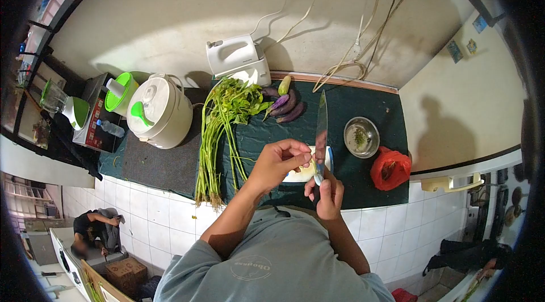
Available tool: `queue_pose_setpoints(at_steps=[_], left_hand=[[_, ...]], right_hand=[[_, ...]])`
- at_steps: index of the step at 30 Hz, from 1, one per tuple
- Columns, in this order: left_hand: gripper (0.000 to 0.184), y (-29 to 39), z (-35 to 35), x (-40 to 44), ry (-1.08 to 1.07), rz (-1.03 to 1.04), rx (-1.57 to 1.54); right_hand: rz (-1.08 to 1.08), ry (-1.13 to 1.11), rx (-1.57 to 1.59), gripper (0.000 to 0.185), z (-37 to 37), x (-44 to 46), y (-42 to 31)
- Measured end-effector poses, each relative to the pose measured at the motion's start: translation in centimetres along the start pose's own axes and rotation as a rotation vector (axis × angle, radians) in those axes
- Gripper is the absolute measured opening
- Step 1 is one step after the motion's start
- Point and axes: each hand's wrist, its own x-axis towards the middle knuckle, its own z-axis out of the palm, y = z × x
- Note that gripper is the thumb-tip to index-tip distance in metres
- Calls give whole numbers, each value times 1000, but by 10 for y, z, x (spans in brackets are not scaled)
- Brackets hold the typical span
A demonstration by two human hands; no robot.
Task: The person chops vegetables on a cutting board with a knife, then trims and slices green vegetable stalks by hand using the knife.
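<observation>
My right hand (327, 197) is closed around the lower end of a kitchen knife (322, 123), its long blade pointing up toward the wall. Beside the blade, my left hand (284, 161) pinches a small pale-green piece (314, 161) whose kind I cannot make out. Both hands are over a white cutting board (296, 176) with a blue edge, and they hide much of it. To the right, a steel bowl (372, 135) contains chopped greens (360, 138). An open red plastic bag (392, 169) sits close to the bowl.
Long-stemmed leafy greens (213, 151) lie left of my hands. Several purple eggplants (291, 113) and a pale green vegetable (285, 85) rest behind the board. A white hand mixer (233, 53), a rice cooker (162, 111) and hanging cords (340, 69) line the back. Another person (96, 231) sits lower left.
</observation>
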Motion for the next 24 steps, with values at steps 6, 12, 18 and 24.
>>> queue_pose_setpoints(at_steps=[6,12,18,24], left_hand=[[18,4,1,0,12,-23,-33],[17,5,4,2,-7,-35,-45],[13,5,6,2,-19,-45,-45],[12,6,6,2,-18,-20,-18]], right_hand=[[-14,-17,-34,74,1,1,-2],[-47,-14,-37,72,0,2,0],[-63,-25,-23,70,-1,3,-2],[-49,-13,-12,71,1,3,-1]])
